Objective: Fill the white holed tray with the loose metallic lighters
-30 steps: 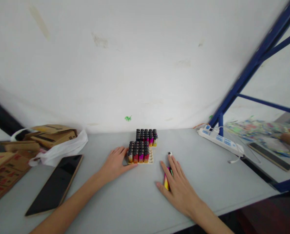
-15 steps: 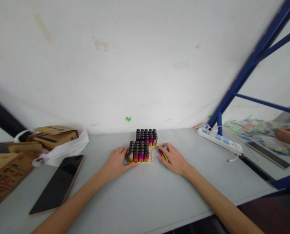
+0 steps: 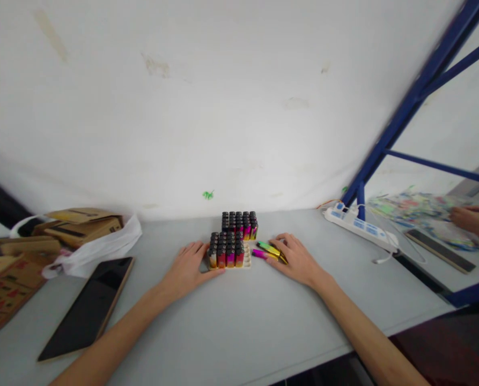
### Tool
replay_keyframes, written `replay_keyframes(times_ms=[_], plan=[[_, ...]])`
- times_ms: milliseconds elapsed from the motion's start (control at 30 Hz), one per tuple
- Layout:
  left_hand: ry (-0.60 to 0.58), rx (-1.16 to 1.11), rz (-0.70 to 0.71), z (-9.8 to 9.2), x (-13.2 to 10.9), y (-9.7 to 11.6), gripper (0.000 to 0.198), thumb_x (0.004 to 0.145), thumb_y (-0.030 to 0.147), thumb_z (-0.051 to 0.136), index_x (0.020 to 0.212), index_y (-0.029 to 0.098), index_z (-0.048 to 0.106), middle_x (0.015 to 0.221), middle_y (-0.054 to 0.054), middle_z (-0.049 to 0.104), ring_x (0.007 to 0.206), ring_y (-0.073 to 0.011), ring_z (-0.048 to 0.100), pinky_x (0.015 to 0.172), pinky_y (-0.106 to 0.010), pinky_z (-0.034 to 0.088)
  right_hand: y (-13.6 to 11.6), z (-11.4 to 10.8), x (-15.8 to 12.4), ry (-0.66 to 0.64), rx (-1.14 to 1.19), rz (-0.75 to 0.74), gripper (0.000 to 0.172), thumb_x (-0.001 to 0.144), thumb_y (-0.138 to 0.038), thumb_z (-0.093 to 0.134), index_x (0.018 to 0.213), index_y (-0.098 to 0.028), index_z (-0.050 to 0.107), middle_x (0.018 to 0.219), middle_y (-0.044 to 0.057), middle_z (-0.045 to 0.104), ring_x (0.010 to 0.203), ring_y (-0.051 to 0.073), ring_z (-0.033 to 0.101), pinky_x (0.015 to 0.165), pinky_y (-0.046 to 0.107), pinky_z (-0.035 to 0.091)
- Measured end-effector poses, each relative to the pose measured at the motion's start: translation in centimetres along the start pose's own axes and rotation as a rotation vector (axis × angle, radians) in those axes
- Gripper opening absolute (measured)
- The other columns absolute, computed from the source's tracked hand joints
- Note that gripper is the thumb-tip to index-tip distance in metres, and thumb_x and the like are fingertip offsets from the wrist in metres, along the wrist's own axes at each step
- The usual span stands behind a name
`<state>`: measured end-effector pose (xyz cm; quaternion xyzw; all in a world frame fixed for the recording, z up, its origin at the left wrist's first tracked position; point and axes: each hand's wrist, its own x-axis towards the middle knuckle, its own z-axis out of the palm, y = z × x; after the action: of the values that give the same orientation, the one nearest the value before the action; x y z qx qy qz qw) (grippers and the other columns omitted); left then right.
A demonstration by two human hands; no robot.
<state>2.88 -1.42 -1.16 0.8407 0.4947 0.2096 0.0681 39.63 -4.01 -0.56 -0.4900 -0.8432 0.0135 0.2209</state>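
Near the middle of the table, a cream slotted tray [image 3: 247,262] holds rows of upright lighters [image 3: 227,250] with black tops and coloured bodies. Its right-hand column shows bare slots. My left hand [image 3: 186,266] curves around the tray's left front corner, thumb along the front edge and fingers at the left side. Right of the tray, my right hand [image 3: 296,261] is closed over loose lighters lying sideways. A magenta-and-yellow lighter [image 3: 260,253] and a green-yellow lighter [image 3: 268,247] stick out leftward from its fingers; their other ends are hidden.
A second block of upright lighters [image 3: 240,224] stands just behind the tray. Left are a dark tablet-like slab [image 3: 88,305], cardboard boxes [image 3: 6,287] and a white bag [image 3: 90,249]. A power strip [image 3: 360,228] lies right. Another person's hand [image 3: 474,220] shows beyond the blue frame [image 3: 408,107].
The lighters at my right hand have swung from pointing up-left to lying nearly level, fanned apart, with their coloured ends nearer the tray. My left hand keeps its place. The view has shifted slightly.
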Motion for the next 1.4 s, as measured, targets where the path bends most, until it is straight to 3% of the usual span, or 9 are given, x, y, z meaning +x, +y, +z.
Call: replay_keyframes(times_ms=[233,433,600,700,933,1067,1200,1300,1400], plan=[[-0.028,-0.086,0.015,-0.7,0.2,-0.5,0.061,0.086,0.078,0.071,0.109,0.022,0.073,0.106,-0.01,0.074,0.103,-0.035,0.072,0.097,-0.049,0.058,-0.4,-0.6,-0.1,0.029,0.014,-0.045,0.054,0.102,-0.047,0.073,0.148,-0.022,0.062,0.137,0.019,0.061,0.125,0.035,0.062,0.107,0.056,0.055],[-0.077,-0.115,0.055,-1.5,0.4,-0.8,0.057,0.082,0.076,0.077,0.1,0.022,0.072,0.102,-0.008,0.074,0.098,-0.0325,0.071,0.092,-0.045,0.058,-2.6,0.2,1.3,0.004,-0.013,-0.142,0.017,0.105,-0.033,0.069,0.116,-0.021,0.074,0.119,0.016,0.069,0.112,0.032,0.064,0.097,0.05,0.057],[-0.129,-0.145,0.066,-2.0,0.1,-0.6,0.054,0.075,0.067,0.087,0.099,0.021,0.072,0.107,-0.01,0.072,0.103,-0.0326,0.069,0.096,-0.045,0.057,-4.1,-0.6,2.5,-0.142,-0.091,-0.088,0.022,0.112,-0.029,0.056,0.105,-0.017,0.073,0.106,0.015,0.076,0.105,0.031,0.068,0.096,0.048,0.052],[-0.125,-0.165,0.064,-2.0,0.0,-0.4,0.05,0.075,0.064,0.087,0.097,0.022,0.071,0.108,-0.01,0.072,0.103,-0.0324,0.068,0.094,-0.044,0.057,-3.9,-1.5,3.0,-0.132,0.138,-0.014,0.026,0.115,-0.032,0.049,0.109,-0.018,0.071,0.102,0.011,0.078,0.096,0.026,0.071,0.092,0.043,0.051],[-0.122,-0.151,0.073,-2.2,-0.1,0.0,0.052,0.077,0.067,0.086,0.096,0.021,0.069,0.103,-0.008,0.071,0.099,-0.0317,0.068,0.092,-0.043,0.057,-3.8,-2.0,5.5,-0.118,1.126,0.177,0.05,0.101,-0.067,0.064,0.123,-0.022,0.063,0.095,0.004,0.074,0.077,0.019,0.068,0.071,0.033,0.053],[-0.107,-0.149,0.077,-2.2,-0.3,0.1,0.053,0.078,0.067,0.085,0.099,0.02,0.069,0.104,-0.008,0.071,0.099,-0.0309,0.068,0.092,-0.043,0.057,-5.0,-0.9,6.6,-0.101,1.31,0.252,0.049,0.095,-0.068,0.073,0.1,-0.019,0.07,0.083,0.001,0.065,0.07,0.015,0.059,0.067,0.03,0.047],[-0.111,-0.148,0.08,-2.0,-0.3,-0.1,0.056,0.077,0.068,0.086,0.102,0.02,0.07,0.107,-0.009,0.071,0.102,-0.0324,0.069,0.093,-0.044,0.057,-6.0,0.5,6.3,-0.069,1.568,0.383,0.047,0.086,-0.06,0.082,0.107,-0.02,0.068,0.089,0.001,0.064,0.064,0.012,0.05,0.058,0.027,0.037],[-0.108,-0.141,0.069,-2.0,-0.3,-0.2,0.055,0.078,0.067,0.085,0.103,0.021,0.07,0.108,-0.009,0.071,0.103,-0.0325,0.069,0.095,-0.045,0.058,-6.4,0.8,5.9,-0.082,1.689,0.453,0.041,0.085,-0.057,0.079,0.1,-0.022,0.061,0.072,-0.006,0.048,0.055,0.01,0.03,0.054,0.025,0.026],[-0.109,-0.139,0.064,-2.0,-0.3,-0.2,0.055,0.079,0.065,0.085,0.107,0.02,0.07,0.11,-0.01,0.071,0.105,-0.0329,0.069,0.098,-0.047,0.058,-6.8,0.8,5.6,-0.155,1.747,0.501,0.05,0.086,-0.07,0.072,0.094,-0.023,0.057,0.068,-0.008,0.032,0.056,0.011,0.02,0.054,0.025,0.021]])
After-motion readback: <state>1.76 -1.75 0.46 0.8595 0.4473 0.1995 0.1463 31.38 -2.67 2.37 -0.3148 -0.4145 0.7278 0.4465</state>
